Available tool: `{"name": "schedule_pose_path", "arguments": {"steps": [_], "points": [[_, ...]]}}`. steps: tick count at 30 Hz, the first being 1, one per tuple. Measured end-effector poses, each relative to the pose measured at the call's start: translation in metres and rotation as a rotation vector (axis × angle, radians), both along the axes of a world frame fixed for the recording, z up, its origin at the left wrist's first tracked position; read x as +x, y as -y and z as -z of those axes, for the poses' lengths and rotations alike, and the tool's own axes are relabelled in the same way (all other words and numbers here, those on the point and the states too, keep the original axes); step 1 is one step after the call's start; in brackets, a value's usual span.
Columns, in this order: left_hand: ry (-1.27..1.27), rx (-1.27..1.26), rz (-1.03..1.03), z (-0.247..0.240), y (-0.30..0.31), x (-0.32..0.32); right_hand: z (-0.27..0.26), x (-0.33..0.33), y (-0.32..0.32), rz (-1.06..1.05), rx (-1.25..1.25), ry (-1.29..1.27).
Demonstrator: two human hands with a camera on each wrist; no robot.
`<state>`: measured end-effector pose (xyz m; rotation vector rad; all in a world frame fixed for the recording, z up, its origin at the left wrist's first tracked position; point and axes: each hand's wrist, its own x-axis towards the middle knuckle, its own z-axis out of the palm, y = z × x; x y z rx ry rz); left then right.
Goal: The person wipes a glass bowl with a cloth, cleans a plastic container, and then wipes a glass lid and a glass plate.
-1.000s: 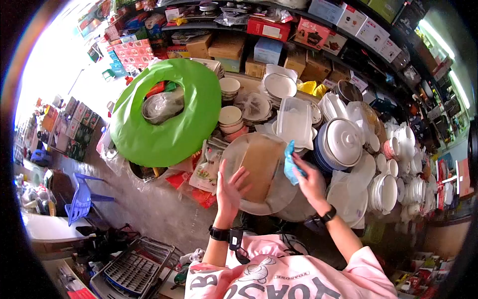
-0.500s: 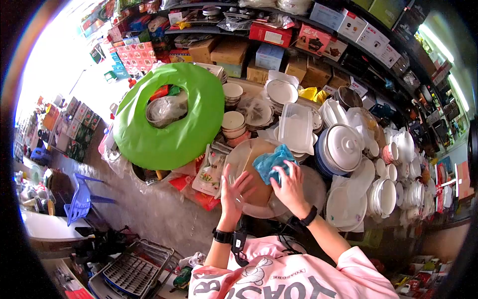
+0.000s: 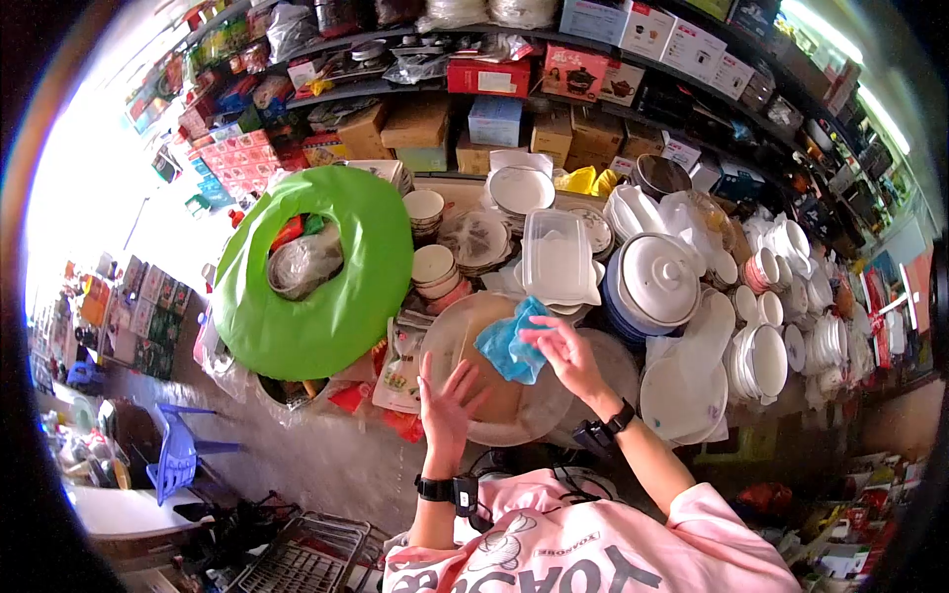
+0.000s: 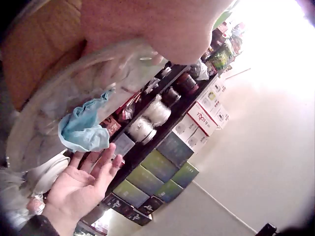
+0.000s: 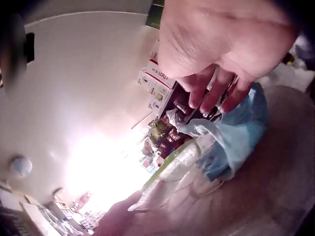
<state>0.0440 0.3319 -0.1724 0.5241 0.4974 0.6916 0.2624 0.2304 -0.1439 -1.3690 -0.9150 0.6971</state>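
Two bare hands on my feed: left hand (image 3: pixel 448 410), fingers straight and spread, at the near-left edge of a translucent round dish (image 3: pixel 539 407); right hand (image 3: pixel 573 358), fingers loosely extended, tips at a blue cloth (image 3: pixel 512 346). One blue cloth, crumpled, over the dish; one white-lidded pot (image 3: pixel 660 277), I note, to its right.

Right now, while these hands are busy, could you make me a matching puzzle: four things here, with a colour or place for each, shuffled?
1. Crumpled cloth
2. Ring-shaped sheet
3. Lidded pot
4. Plastic chair

A. White lid with a knob
B. Light blue, by the right hand
C. Violet-blue, left of the person
D. Bright green

Pairs: 1-B, 2-D, 3-A, 4-C
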Motion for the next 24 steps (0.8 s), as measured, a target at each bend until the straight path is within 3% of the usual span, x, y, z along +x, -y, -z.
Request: {"name": "schedule_pose_path", "arguments": {"steps": [2,4,5,7,10,11,12,15,17,21,22,24], "points": [[-0.010,0.006,0.002,-0.003,0.001,0.001,0.004,0.017,0.000,0.185,-0.085,0.350],[-0.032,0.016,-0.006,-0.005,0.000,0.002,-0.007,0.021,-0.002,0.196,-0.193,0.775],[-0.037,0.017,0.001,-0.006,0.001,0.001,-0.008,0.021,-0.005,0.202,-0.195,0.770],[-0.058,0.036,0.003,-0.008,0.001,0.001,-0.009,0.023,-0.012,0.189,-0.164,1.088],[-0.057,0.026,0.016,-0.007,0.001,0.000,0.010,0.044,-0.021,0.104,-0.335,0.888],[-0.059,0.026,0.018,-0.007,0.001,0.001,0.006,0.047,-0.023,0.134,-0.364,0.740],[-0.068,0.033,0.015,-0.008,0.001,0.001,0.020,0.055,-0.027,0.196,-0.239,0.731],[-0.090,0.045,0.014,-0.010,0.002,0.001,0.023,0.055,-0.032,0.301,-0.337,0.560],[-0.102,0.051,0.016,-0.009,0.001,0.001,0.015,0.049,-0.029,0.496,-0.221,0.970],[-0.086,0.054,0.027,-0.004,-0.002,0.001,0.000,0.018,-0.019,0.262,-0.235,1.181],[-0.083,0.060,0.032,-0.003,-0.002,0.001,-0.003,0.010,-0.015,0.184,-0.351,1.164],[-0.093,0.066,0.038,-0.007,-0.001,0.002,0.000,-0.008,-0.014,0.270,-0.460,1.145]]}}
